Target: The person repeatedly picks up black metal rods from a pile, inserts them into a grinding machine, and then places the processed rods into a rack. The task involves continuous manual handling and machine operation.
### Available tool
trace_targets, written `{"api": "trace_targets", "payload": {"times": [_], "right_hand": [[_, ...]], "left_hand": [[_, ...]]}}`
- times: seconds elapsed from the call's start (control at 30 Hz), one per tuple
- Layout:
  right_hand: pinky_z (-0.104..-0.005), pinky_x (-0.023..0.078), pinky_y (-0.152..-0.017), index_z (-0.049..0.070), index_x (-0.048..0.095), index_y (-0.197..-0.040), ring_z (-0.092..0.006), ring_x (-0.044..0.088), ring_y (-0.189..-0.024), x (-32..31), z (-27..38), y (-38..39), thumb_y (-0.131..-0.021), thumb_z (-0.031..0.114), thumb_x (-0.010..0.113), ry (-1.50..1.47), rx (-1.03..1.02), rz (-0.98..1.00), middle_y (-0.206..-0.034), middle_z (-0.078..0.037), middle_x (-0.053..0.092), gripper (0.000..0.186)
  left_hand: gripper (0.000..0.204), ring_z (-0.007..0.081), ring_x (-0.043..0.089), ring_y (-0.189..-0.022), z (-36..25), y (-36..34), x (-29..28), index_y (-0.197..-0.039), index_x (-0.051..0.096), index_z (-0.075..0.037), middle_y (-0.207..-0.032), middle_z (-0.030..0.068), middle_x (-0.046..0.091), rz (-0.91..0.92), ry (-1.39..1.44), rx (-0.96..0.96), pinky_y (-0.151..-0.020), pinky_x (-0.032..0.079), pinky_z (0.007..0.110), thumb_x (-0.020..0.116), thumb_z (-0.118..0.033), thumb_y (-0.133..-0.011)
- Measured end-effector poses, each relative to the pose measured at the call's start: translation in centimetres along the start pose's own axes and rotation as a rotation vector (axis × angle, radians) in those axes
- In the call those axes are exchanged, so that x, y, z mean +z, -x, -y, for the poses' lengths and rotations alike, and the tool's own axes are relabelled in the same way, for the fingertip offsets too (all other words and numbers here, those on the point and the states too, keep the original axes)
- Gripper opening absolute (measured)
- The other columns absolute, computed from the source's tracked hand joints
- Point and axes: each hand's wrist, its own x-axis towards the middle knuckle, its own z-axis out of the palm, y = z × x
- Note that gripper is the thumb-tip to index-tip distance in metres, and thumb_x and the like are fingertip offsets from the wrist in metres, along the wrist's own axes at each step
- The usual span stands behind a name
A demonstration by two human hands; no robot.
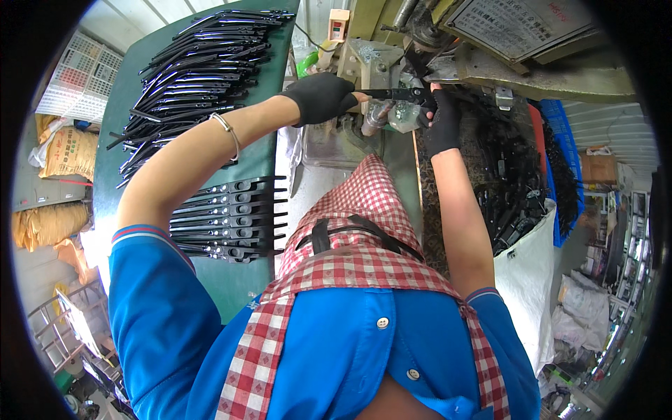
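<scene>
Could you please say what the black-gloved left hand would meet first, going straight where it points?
Past the slim black metal bar it holds, the left hand would probably meet the black-gloved right hand first, though depth is unclear.

On my remote feed I see a green tabletop (231,287) filling much of the left side, its edges bowed by the wide lens; beyond it I make out pale ribbed panelling (122,17) at the upper left; I see a white lattice crate (80,75) above tan sacks (72,152); lower on that side I find a metal rack (50,318); to my right I see a whitish corrugated wall (607,117), a brown cardboard box (600,169) and cluttered shelving (626,269) curving toward the rim; pale daylight-like brightness glares beside the table's left edge.
</scene>
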Motion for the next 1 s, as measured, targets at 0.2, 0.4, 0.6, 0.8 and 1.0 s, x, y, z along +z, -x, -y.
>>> {"api": "trace_targets", "payload": {"times": [0.2,0.4,0.6,0.8,1.0], "right_hand": [[-0.0238,0.021,-0.037,0.016,0.053,-0.076,-0.0087,0.029,-0.034,-1.7,-0.2,1.1,-0.092,0.042,0.057,-0.049,0.145,0.153,-0.048,0.003,0.037,0.031],[-0.0239,0.033,-0.051,0.01,0.054,-0.074,-0.0082,0.042,-0.056,-4.5,4.7,4.7,-0.084,0.04,0.068,0.759,-0.02,0.433,-0.065,0.003,0.047,0.035],[-0.0397,0.048,-0.08,0.003,0.059,-0.115,-0.0322,0.063,-0.089,-2.2,9.7,3.1,-0.079,0.046,0.07,1.556,-0.584,0.555,-0.099,-0.019,0.064,0.057],[-0.0422,0.049,-0.079,0.01,0.061,-0.109,-0.0353,0.062,-0.09,-1.4,8.1,-1.6,-0.075,0.052,0.069,1.475,-1.2,0.699,-0.092,-0.017,0.065,0.055],[-0.045,0.049,-0.072,0.007,0.06,-0.101,-0.0372,0.063,-0.081,-1.3,7.2,0.6,-0.078,0.052,0.065,1.78,-0.564,0.674,-0.084,-0.018,0.065,0.051]], "left_hand": [[0.045,0.0374,0.064,-0.073,-0.8,-0.4,-1.1,-0.095,0.066,-0.008,-0.077,0.0185,0.066,-0.067,-0.199,0.03,-0.068,0.05,0.046,0.046,-0.047,-0.094],[0.043,0.0381,0.063,-0.065,0.4,-0.9,-1.4,-0.102,0.062,-0.008,-0.07,0.0185,0.063,-0.105,-0.233,0.143,-0.062,0.049,0.047,0.045,-0.047,-0.095],[0.05,0.0394,0.063,-0.067,0.8,-1.2,-1.7,-0.098,0.063,-0.005,-0.07,0.0205,0.063,-0.048,-0.152,0.135,-0.064,0.049,0.047,0.04,-0.049,-0.097],[0.054,0.0408,0.063,-0.072,0.8,-1.8,-1.8,-0.094,0.064,-0.003,-0.072,0.0218,0.063,0.064,-0.014,0.119,-0.069,0.049,0.048,0.038,-0.051,-0.097],[0.046,0.0378,0.064,-0.08,0.4,-1.7,-1.9,-0.091,0.065,-0.008,-0.082,0.0181,0.067,0.046,-0.201,0.079,-0.072,0.049,0.047,0.042,-0.048,-0.094]]}}
